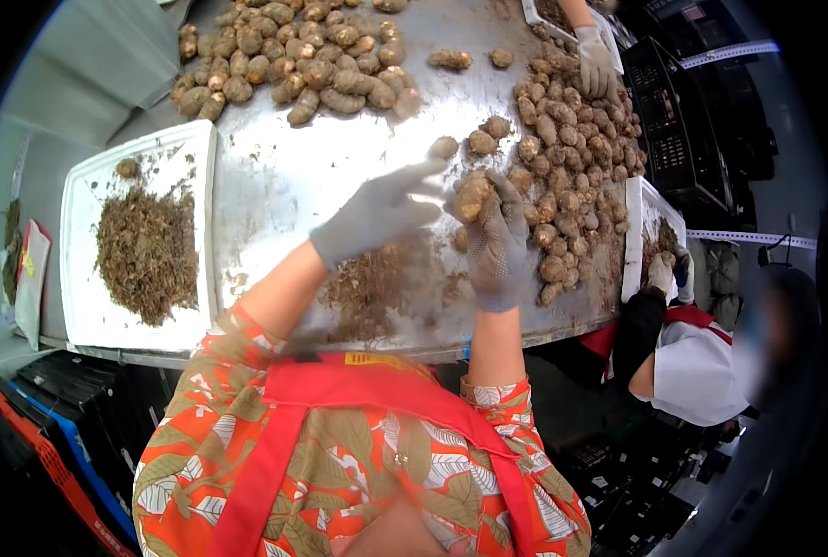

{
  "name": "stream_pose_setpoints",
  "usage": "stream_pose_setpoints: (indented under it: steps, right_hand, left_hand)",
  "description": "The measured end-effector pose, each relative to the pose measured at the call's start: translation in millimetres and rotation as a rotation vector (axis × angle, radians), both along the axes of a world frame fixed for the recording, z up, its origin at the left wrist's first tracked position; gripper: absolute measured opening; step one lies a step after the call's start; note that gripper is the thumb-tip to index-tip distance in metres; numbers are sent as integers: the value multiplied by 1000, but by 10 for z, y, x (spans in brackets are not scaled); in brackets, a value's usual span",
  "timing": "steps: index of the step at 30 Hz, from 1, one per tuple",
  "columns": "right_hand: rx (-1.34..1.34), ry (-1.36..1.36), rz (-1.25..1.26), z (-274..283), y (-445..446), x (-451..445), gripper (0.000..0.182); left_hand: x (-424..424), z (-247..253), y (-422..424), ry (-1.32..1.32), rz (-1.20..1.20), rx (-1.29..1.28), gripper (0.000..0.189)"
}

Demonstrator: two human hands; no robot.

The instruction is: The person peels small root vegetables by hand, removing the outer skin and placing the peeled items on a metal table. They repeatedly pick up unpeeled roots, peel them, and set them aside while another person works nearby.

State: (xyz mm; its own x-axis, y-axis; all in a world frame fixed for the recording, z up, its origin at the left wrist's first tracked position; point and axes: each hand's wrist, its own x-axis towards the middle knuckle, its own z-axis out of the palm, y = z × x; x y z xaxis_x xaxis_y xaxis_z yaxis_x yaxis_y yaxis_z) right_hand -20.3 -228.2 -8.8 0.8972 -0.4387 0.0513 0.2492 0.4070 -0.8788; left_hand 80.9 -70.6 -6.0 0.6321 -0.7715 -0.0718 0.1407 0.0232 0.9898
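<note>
Grey work gloves cover both of my hands. My right hand grips a brown taro corm between thumb and fingers, above the metal table. Just left of it, my left hand is held with its fingers spread and blurred, holding nothing. Several loose taros lie beyond my right hand. To the right spreads a large heap of taros. Below my left hand, a pile of brown fibrous peelings rests on the table near its front edge.
On the left stands a white foam tray with fibrous scraps and one small taro. More taros are piled at the back. Another person's gloved hand touches the right heap. A co-worker works at a white tray. Black crates stand beyond.
</note>
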Motion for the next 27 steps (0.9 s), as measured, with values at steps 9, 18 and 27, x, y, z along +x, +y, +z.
stream_pose_setpoints:
  steps: [9,18,27]
  right_hand:
    - [-220,54,-96,156,429,-105,8]
    - [-219,31,116,59,326,-176,16]
    - [-830,61,-172,189,331,-100,26]
  left_hand:
    - [-391,-120,-10,-8,202,-82,44]
    - [-362,62,104,221,174,-167,45]
    - [-336,2,148,-26,200,-115,43]
